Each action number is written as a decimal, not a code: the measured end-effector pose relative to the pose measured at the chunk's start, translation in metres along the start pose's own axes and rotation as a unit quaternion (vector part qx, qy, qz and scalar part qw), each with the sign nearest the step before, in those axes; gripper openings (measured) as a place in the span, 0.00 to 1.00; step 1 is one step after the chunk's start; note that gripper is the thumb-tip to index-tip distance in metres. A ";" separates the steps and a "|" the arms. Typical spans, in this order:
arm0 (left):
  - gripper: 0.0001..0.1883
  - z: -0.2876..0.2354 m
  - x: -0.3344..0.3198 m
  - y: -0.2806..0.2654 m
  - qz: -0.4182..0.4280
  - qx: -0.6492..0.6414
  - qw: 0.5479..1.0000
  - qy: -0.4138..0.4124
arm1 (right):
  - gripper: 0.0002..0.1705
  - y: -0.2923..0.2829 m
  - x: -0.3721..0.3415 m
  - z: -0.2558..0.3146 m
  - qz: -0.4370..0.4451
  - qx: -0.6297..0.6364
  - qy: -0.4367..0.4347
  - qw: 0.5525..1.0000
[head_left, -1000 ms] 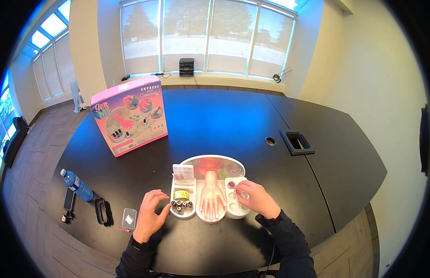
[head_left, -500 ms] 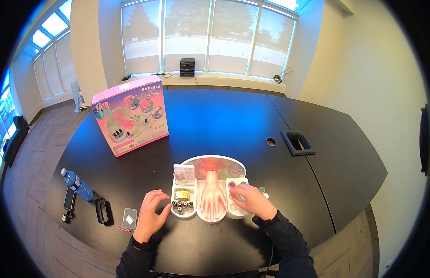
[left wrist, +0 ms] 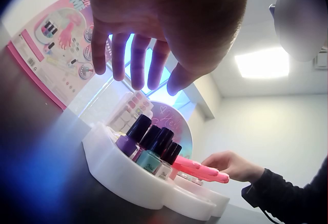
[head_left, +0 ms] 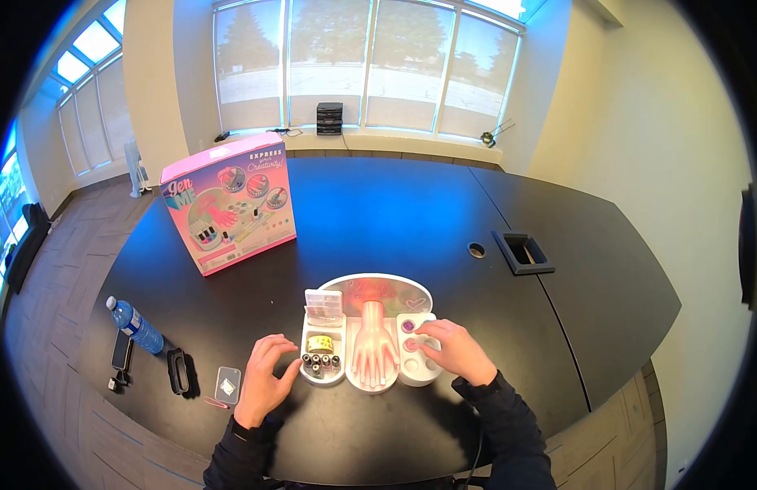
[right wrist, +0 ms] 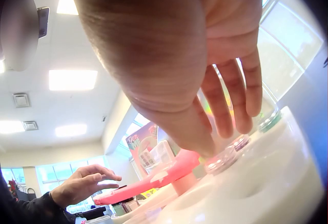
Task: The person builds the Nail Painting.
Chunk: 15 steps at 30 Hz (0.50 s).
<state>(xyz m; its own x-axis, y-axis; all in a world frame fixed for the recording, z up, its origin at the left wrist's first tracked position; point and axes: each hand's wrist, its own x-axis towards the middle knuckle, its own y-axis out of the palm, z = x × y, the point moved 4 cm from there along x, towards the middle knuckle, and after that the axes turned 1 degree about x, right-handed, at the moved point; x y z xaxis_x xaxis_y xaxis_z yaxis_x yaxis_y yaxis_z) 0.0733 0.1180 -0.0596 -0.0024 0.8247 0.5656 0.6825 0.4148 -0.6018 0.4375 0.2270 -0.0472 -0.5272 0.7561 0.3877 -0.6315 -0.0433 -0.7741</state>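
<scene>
My right hand hovers over the right wing of a white manicure station, fingers pointing down and mostly straight. In the right wrist view the thumb tip is right at a small clear pot seated in a well. From the head a pink pot and a purple pot show beside the fingers. My left hand holds nothing, its fingers spread near the left wing, where nail polish bottles with black caps stand. Between the hands lies a pink model hand, palm down.
A pink toy box stands at the back left. Left on the black table are a water bottle, a black strap-like loop and a small clear case. A yellow roll sits in the station's left wing.
The right hand shifted right, then back over the wells. The pink pot now shows in the well under it; a green pot seen right of the hand earlier is hidden. The left hand stayed.
</scene>
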 end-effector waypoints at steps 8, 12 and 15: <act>0.14 -0.001 0.000 -0.001 -0.001 0.000 1.000 -0.004 | 0.15 -0.025 -0.018 -0.030 -0.016 -0.041 0.067 0.997; 0.14 -0.001 0.000 -0.001 0.002 -0.002 1.000 -0.005 | 0.14 -0.031 -0.031 -0.049 -0.030 -0.096 0.094 0.990; 0.14 -0.001 -0.001 0.000 0.002 -0.001 1.000 -0.005 | 0.13 -0.033 -0.039 -0.059 -0.027 -0.127 0.106 0.986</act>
<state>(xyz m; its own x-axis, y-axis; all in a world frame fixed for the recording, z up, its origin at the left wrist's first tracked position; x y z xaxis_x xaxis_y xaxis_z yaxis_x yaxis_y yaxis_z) 0.0740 0.1172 -0.0594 -0.0059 0.8300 0.5577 0.6838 0.4103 -0.6034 0.5120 0.2374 -0.0660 -0.3485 0.8737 0.3395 -0.4786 0.1455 -0.8659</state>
